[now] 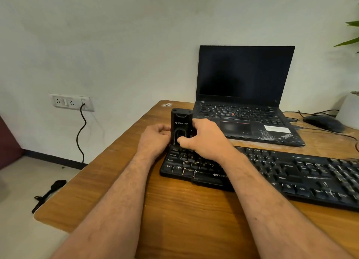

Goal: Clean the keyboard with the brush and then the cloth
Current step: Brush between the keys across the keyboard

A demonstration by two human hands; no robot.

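A black keyboard lies across the wooden desk, running from the centre to the right edge. At its far left corner stands an upright black cleaning-kit case with white lettering. My left hand grips the case's lower left side. My right hand wraps its lower right side, thumb pressed on the front opening. The case's base is hidden by my fingers. No cloth is visible.
An open black laptop with a dark screen sits behind the keyboard. A black mouse with cables and a white plant pot are at the far right. A wall socket with a cord and a small black brush-like tool on the floor are left.
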